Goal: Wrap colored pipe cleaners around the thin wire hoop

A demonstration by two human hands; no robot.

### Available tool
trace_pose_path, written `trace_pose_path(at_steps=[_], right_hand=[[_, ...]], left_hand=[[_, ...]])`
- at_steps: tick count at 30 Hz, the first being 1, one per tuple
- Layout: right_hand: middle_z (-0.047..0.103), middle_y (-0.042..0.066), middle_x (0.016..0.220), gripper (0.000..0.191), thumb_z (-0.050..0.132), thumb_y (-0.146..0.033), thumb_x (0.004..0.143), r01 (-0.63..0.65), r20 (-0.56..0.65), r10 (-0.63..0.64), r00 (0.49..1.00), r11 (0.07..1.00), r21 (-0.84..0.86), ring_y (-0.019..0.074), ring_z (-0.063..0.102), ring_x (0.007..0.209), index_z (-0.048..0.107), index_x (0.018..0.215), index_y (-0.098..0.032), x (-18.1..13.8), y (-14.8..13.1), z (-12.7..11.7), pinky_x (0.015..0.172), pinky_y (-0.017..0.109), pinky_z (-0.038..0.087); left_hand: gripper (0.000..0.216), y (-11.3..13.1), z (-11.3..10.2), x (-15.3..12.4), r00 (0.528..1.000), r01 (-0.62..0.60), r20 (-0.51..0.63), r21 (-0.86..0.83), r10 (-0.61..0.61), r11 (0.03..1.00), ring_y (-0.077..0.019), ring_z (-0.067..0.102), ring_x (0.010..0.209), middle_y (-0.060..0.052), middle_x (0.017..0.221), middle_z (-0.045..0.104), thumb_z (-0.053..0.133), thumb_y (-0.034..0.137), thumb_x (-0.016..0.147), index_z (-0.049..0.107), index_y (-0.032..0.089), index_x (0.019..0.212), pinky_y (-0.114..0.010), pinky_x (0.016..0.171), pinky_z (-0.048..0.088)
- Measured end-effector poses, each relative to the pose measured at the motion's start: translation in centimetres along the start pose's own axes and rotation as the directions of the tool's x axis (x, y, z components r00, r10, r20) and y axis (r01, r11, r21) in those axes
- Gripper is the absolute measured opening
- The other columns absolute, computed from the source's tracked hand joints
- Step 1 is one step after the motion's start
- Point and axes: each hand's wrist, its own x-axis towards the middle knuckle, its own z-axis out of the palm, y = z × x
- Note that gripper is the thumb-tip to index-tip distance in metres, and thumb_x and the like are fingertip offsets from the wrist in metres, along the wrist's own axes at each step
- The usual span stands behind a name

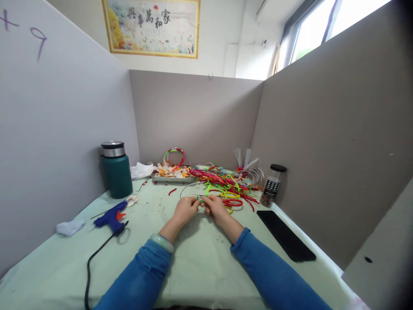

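Note:
Above the middle of the table, my left hand (187, 209) and my right hand (215, 207) meet with fingertips pinched together. Between them shows a short green pipe cleaner (201, 200), partly hidden by the fingers. A thin pale hoop (189, 186) arcs up from behind my left hand and seems to run into the same grip. Just beyond my right hand lies a tangled pile of red, green and yellow pipe cleaners (222, 176). Red-handled scissors (237, 203) rest beside that hand. One short red pipe cleaner (172, 191) lies apart, past my left hand.
At left stand a green bottle (118, 174) and a blue glue gun (111, 218) with its black cord. A metal tray (174, 180) of small pieces sits at the back, a colourful wrapped hoop (183, 157) on it. At right are a jar (272, 187) and a black slab (285, 236).

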Motion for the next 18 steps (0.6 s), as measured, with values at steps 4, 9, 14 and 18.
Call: trace_pose_path(at_steps=[4,9,14,18], right_hand=[[0.059,-0.003,0.053,0.031,0.066,-0.041,0.064,0.015,-0.009,-0.015,1.0,1.0,-0.014,0.0034,0.038,0.031,0.047,0.064,-0.016,-0.12,-0.03,0.17,0.031,0.017,0.025],[0.059,-0.003,0.054,0.033,0.068,-0.043,0.064,-0.032,-0.014,0.033,0.999,0.997,0.074,0.003,0.037,0.031,0.049,0.065,-0.016,0.31,0.28,-0.2,0.031,0.018,0.026],[0.059,-0.003,0.056,0.033,0.072,-0.04,0.06,-0.119,-0.013,0.125,0.992,0.966,0.229,0.0025,0.036,0.033,0.052,0.067,-0.016,0.61,0.11,-0.6,0.034,0.018,0.028],[0.056,-0.004,0.054,0.032,0.073,-0.039,0.06,-0.138,0.013,0.141,0.99,0.945,0.297,0.0021,0.035,0.033,0.053,0.068,-0.015,0.61,-0.15,-0.72,0.034,0.017,0.026]], left_hand=[[0.038,-0.3,0.06,0.31,0.998,0.043,0.056,-0.07,-0.039,0.997,-0.0107,0.047,0.053,0.001,0.05,0.054,0.041,0.035,0.081,0.061,0.015,0.056,-0.022,0.054,0.029],[0.027,-0.22,0.2,0.15,0.994,-0.034,-0.11,-0.112,0.021,0.993,-0.0105,0.049,0.057,0.001,0.062,0.059,0.044,0.036,0.081,0.061,0.016,0.074,-0.022,0.057,0.034],[0.016,-0.16,0.1,0.02,0.949,-0.256,-0.211,-0.076,0.236,0.964,-0.0113,0.053,0.069,-0.003,0.081,0.062,0.049,0.022,0.081,0.062,0.017,0.09,-0.023,0.066,0.04],[0.023,-0.48,0.26,0.15,0.9,-0.376,-0.228,0.023,0.371,0.926,-0.0139,0.055,0.083,-0.005,0.091,0.063,0.048,0.017,0.083,0.066,0.022,0.098,-0.027,0.075,0.039]])
